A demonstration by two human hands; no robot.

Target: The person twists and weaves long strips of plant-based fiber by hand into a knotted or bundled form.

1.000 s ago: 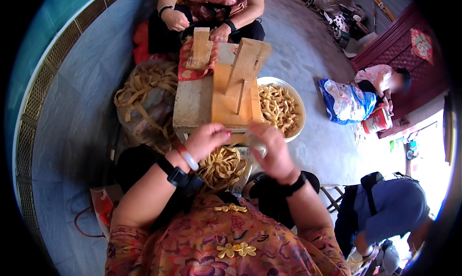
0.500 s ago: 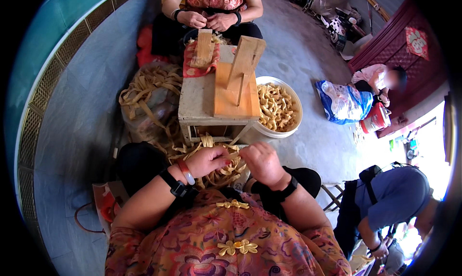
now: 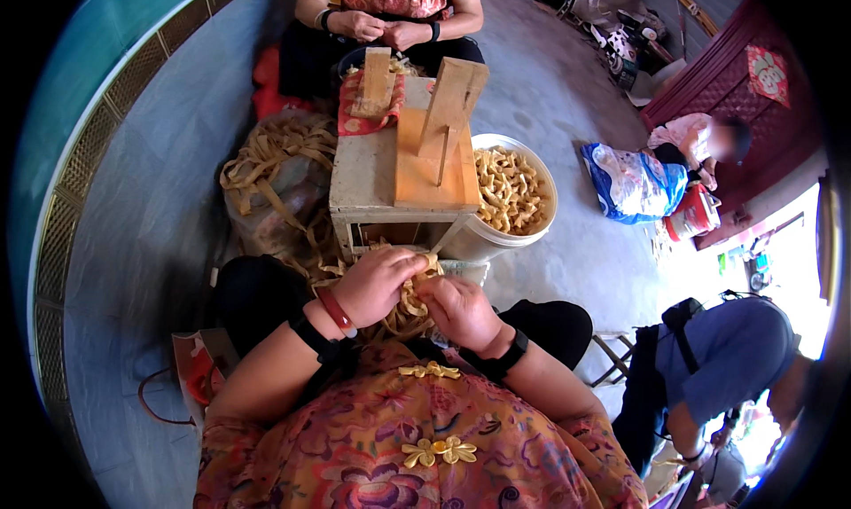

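Note:
My left hand (image 3: pixel 377 285) is closed, its thumb and fingers pinching a pale tan strip (image 3: pixel 432 261) whose knotted-looking bit shows at the fingertips. Close beside it on the right, my right hand (image 3: pixel 463 312) is curled shut on the same strip, lower and nearer to me. My fingers cover most of the strip. Beneath both hands, a heap of long, tangled tan strips (image 3: pixel 409 309) lies at my lap. A white bucket (image 3: pixel 552 199) filled with short knotted tan pieces (image 3: pixel 510 190) stands beyond my right hand.
A low table (image 3: pixel 359 176) ahead bears an orange board (image 3: pixel 412 185) with an upright wooden block (image 3: pixel 455 97), and a smaller block (image 3: pixel 376 83) on red cloth. Left of it sits a bag of strips (image 3: pixel 279 168). A co-worker's hands (image 3: pixel 381 30) work opposite. Another person (image 3: pixel 722 358) bends at right.
My hands have come lower and closer together. The left has turned over and moved right to the strip; the right has shifted left and toward me. The co-worker's hands have moved slightly.

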